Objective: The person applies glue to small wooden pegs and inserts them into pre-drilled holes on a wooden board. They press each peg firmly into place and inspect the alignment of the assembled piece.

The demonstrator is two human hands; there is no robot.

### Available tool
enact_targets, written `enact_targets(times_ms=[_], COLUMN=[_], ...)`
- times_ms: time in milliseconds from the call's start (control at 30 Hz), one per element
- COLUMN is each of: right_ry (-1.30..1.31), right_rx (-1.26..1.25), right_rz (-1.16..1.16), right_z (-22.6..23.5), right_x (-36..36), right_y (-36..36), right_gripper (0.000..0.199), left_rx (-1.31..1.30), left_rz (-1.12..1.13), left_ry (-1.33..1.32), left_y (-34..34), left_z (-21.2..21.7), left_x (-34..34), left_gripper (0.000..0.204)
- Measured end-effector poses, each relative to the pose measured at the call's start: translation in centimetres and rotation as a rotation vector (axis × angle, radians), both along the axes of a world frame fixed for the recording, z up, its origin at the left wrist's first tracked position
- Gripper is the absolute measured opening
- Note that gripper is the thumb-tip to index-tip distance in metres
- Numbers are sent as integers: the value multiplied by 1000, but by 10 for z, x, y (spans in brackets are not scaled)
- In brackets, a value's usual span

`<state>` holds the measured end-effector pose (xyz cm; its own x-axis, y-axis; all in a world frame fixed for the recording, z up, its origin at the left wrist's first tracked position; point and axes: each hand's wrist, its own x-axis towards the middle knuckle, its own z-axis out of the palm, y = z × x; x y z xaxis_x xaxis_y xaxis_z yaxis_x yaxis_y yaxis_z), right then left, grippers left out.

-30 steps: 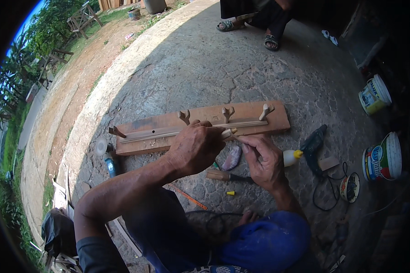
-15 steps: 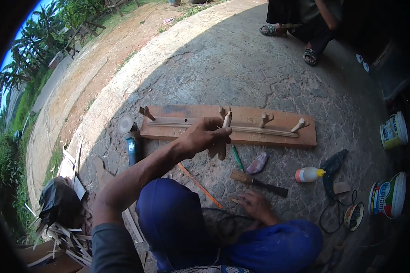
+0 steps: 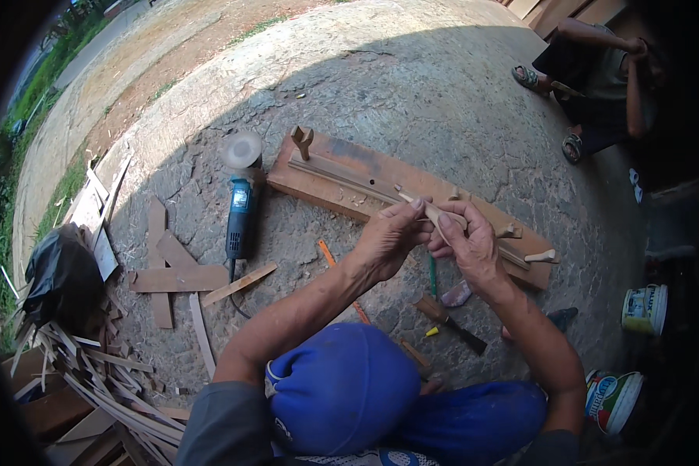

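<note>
Over the thick brown plank [image 3: 283, 175], both my hands come together on a small light wooden peg with a narrow tip [image 3: 405, 193]. My left hand [image 3: 388, 237] pinches it near that tip. My right hand [image 3: 474, 245] has its fingers closed round the wider end. On the plank lies a slim wooden strip [image 3: 338, 177] with a dark hole, partly covered by my hands. A forked wooden peg [image 3: 302, 144] stands at the strip's left end, and other pegs [image 3: 541, 256] stand toward its right end.
An angle grinder [image 3: 241, 206] lies left of the plank, beside scrap boards [image 3: 182, 278]. A chisel [image 3: 446, 318], a purplish stone [image 3: 457, 293] and an orange strip [image 3: 326, 252] lie near my knees. Buckets [image 3: 645, 309] stand at right. Another person [image 3: 606, 85] sits at the upper right.
My right hand has risen from the ground beside the chisel and joined my left hand at the peg. The view has swung, so the plank appears tilted and further right.
</note>
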<state>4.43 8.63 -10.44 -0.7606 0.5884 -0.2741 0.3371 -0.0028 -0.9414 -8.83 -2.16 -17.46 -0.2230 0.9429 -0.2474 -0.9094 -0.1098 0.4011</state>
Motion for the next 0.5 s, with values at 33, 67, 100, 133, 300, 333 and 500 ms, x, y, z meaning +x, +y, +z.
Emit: enact_targets(times_ms=[33, 67, 100, 133, 300, 333, 500], right_ry=[-48, -190, -222, -246, -435, -455, -506], right_rx=[41, 138, 289, 442, 833, 835, 875], right_rz=[33, 43, 102, 162, 429, 464, 586], right_z=[4, 13, 13, 14, 6, 5, -4], right_x=[-14, -29, -42, -55, -104, -111, -135], right_y=[5, 9, 14, 22, 44, 45, 47], right_gripper=[28, 29, 29, 29, 28, 27, 24], left_rx=[-23, -45, -127, -207, -541, -552, -584], left_rz=[-27, -54, -5, 45, 485, 539, 518], left_ry=[2, 4, 292, 586, 1857, 1922, 2018], left_y=[-3, -8, -14, -19, -37, -36, -28], left_z=[-6, -13, -29, -47, -81, -85, -116], left_x=[-9, -17, -23, -29, -73, -79, -83], left_gripper=[33, 33, 32, 31, 39, 42, 56])
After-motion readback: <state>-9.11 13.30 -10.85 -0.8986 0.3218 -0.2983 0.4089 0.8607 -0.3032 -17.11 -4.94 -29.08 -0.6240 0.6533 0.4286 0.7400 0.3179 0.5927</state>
